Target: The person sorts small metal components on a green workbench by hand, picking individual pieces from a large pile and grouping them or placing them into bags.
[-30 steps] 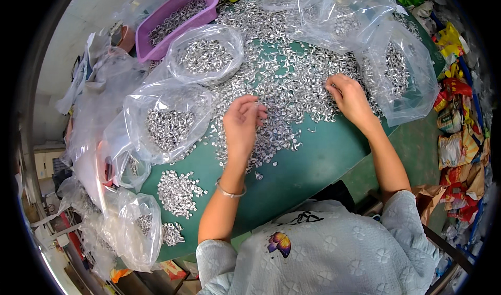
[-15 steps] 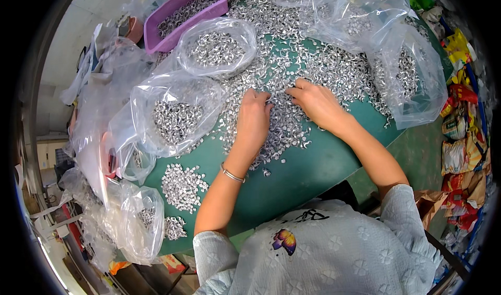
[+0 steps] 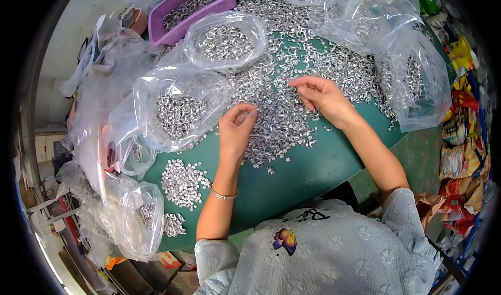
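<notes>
Though blurred, tiny metal parts (image 3: 282, 107) indistinct.

Heap of small silvery metal rings (image 3: 292, 107) on green bench (image 3: 308, 175).
Loose, curled, shiny pieces, spread thick across the middle and far side, thinning toward the near edge; a few strays lying apart just beside the heap's rim.

Two hands work here, left hand (image 3: 236, 130) and right hand (image 3: 321, 96). One purple tray (image 3: 156, 28) sits at the table's (image 3: 302, 175) far edge. About six clear bags (image 3: 177, 109) hold metal parts (image 3: 282, 112), too many to count.
</notes>
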The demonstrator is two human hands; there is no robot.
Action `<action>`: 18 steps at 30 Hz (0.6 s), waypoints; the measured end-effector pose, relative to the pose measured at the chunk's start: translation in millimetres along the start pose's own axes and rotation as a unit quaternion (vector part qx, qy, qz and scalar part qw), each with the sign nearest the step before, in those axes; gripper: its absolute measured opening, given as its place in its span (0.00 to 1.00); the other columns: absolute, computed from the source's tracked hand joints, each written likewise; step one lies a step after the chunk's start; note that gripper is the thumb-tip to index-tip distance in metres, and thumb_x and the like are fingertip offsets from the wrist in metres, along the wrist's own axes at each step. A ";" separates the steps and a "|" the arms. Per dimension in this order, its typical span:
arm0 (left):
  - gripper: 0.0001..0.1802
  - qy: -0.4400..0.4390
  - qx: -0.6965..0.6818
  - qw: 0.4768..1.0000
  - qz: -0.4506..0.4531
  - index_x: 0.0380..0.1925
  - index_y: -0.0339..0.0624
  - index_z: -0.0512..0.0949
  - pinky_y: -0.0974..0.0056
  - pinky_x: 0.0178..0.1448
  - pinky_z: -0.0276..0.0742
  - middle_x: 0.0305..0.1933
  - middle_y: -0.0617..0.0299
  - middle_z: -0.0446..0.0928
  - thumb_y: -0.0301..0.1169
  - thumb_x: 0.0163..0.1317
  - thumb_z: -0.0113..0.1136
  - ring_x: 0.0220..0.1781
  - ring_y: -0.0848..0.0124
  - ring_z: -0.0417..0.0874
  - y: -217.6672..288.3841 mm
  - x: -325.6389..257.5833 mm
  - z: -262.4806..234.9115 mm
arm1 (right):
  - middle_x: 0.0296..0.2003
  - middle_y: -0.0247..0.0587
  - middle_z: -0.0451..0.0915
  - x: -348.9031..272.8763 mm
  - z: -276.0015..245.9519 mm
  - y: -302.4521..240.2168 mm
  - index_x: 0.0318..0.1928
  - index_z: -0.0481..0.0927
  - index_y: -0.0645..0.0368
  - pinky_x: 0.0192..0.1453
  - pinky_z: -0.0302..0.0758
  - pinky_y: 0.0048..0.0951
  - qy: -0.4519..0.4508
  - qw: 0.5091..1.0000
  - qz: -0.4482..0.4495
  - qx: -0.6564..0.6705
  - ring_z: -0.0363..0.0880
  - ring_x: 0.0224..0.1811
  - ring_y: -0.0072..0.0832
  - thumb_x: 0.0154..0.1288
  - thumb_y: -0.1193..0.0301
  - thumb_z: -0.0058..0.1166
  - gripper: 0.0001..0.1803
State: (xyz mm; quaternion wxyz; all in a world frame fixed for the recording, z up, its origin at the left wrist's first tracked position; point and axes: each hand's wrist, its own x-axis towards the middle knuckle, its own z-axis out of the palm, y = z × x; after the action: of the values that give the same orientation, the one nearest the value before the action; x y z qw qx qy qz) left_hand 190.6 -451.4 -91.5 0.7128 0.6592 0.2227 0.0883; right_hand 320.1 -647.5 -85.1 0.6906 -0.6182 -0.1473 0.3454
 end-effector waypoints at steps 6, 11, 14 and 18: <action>0.10 0.041 0.219 0.967 0.125 0.41 0.36 0.81 0.74 0.32 0.68 0.30 0.65 0.78 0.18 0.58 0.62 0.28 0.81 0.71 -3.5 -1.9 0.0 | 0.32 0.41 0.73 34.8 37.1 17.0 0.41 0.84 0.58 0.40 0.73 0.36 0.009 0.825 -0.266 -0.498 0.76 0.36 0.38 0.56 0.76 0.62 0.10; 0.08 0.061 0.142 0.985 0.071 0.41 0.34 0.81 0.73 0.32 0.71 0.31 0.63 0.78 0.20 0.62 0.58 0.27 0.78 0.73 0.8 -3.2 -4.8 | 0.34 0.41 0.74 36.9 33.2 11.5 0.35 0.82 0.58 0.41 0.75 0.39 0.022 0.839 -0.274 -0.469 0.78 0.39 0.40 0.54 0.75 0.62 0.06; 0.09 0.024 -0.023 0.999 -0.008 0.44 0.32 0.79 0.71 0.34 0.75 0.33 0.63 0.77 0.23 0.66 0.54 0.31 0.77 0.75 4.6 -4.4 -5.0 | 0.35 0.42 0.75 37.5 15.6 14.1 0.35 0.82 0.58 0.42 0.75 0.39 0.022 0.852 -0.267 -0.449 0.78 0.39 0.41 0.55 0.76 0.61 0.06; 0.13 -0.066 -0.247 0.962 -0.095 0.51 0.29 0.75 0.69 0.39 0.78 0.36 0.64 0.76 0.25 0.69 0.52 0.37 0.75 0.77 1.8 -10.9 -10.7 | 0.34 0.42 0.77 25.1 14.9 -8.1 0.36 0.82 0.60 0.44 0.75 0.36 0.015 0.885 -0.252 -0.390 0.78 0.38 0.41 0.56 0.77 0.59 0.06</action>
State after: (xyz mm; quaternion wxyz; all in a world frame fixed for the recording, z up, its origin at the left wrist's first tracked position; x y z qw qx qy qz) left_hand 176.6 -446.1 -87.9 0.8718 0.4423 0.2084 0.0290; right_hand 331.1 -619.7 -80.1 0.4597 -0.7847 -0.4107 0.0650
